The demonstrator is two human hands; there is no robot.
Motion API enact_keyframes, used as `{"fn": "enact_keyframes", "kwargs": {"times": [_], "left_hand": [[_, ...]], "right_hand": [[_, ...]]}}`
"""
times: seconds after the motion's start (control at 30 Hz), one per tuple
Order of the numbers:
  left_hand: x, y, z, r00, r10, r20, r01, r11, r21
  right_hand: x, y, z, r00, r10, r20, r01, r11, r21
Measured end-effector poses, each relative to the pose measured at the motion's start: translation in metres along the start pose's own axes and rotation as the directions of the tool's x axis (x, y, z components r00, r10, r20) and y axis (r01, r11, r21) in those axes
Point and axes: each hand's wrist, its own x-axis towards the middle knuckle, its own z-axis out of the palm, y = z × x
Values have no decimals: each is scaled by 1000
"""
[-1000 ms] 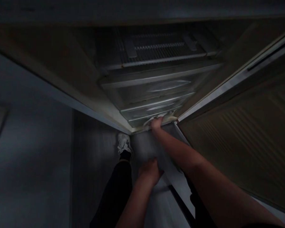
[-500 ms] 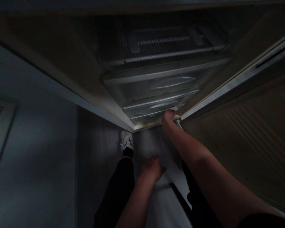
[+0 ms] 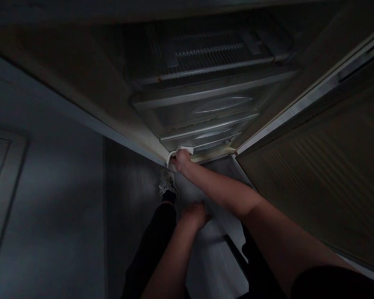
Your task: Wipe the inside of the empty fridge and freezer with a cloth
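My right hand (image 3: 182, 160) grips a white cloth (image 3: 172, 161) and presses it against the lower left front corner of the open refrigerator (image 3: 215, 157). Part of the cloth sticks out above my fingers, by the lowest drawer. My left hand (image 3: 195, 215) hangs over the floor between my legs, holding nothing that shows. Its thumb stands apart from the fingers, which are dim and partly hidden behind the back of the hand. Clear drawers (image 3: 222, 104) with curved handle shapes are stacked inside the refrigerator.
A wire shelf (image 3: 208, 54) sits above the drawers. The refrigerator door (image 3: 299, 174) stands swung out on the right. My shoe (image 3: 167, 182) is close to the left corner. A dark bar (image 3: 237, 255) lies low at the right. The light is dim.
My right hand has moved left with the cloth, from the lower right corner of the refrigerator to the lower left one. My left hand has shifted slightly left.
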Motion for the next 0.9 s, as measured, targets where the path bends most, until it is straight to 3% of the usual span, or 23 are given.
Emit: {"fn": "enact_keyframes", "kwargs": {"times": [0.1, 0.2, 0.3, 0.37, 0.43, 0.5, 0.57, 0.63, 0.67, 0.73, 0.77, 0.83, 0.9], "left_hand": [[1, 0, -11, 998, 16, -54, -18, 999, -39], [-1, -3, -26, 986, 19, -168, -38, 993, -113], [-8, -9, -44, 944, -52, -327, -29, 970, -240], [-15, -9, -55, 898, -102, -427, -65, 931, -360], [-24, -3, -61, 858, -119, -499, -151, 872, -467], [-36, 12, -63, 852, -70, -519, -295, 755, -586], [-49, 35, -61, 869, 61, -491, -451, 505, -735], [-63, 64, -57, 845, 218, -488, -532, 255, -807], [-70, 80, -56, 825, 274, -494, -553, 211, -806], [-81, 110, -52, 802, 354, -480, -582, 288, -760], [-85, 124, -50, 800, 392, -454, -586, 353, -729], [-91, 147, -44, 806, 433, -405, -587, 488, -646], [-92, 166, -37, 809, 422, -410, -588, 600, -542]], "right_hand": [[-29, -30, -1, 999, 37, -7, -37, 999, 19], [-61, -66, -19, 996, 23, 90, -22, 1000, -4], [-96, -100, -61, 953, -16, 303, 91, 967, -237], [-121, -120, -101, 889, -68, 452, 268, 879, -395], [-147, -136, -144, 819, -134, 558, 426, 795, -433], [-175, -148, -184, 754, -166, 635, 514, 752, -413], [-201, -156, -217, 716, -175, 676, 572, 703, -422], [-223, -161, -244, 727, -251, 639, 642, 579, -503], [-232, -162, -255, 744, -328, 582, 660, 494, -566], [-249, -163, -275, 748, -496, 441, 636, 346, -690], [-256, -164, -285, 737, -560, 379, 611, 310, -729], [-269, -165, -304, 723, -616, 313, 586, 306, -751], [-280, -166, -323, 739, -617, 272, 579, 375, -724]]}}
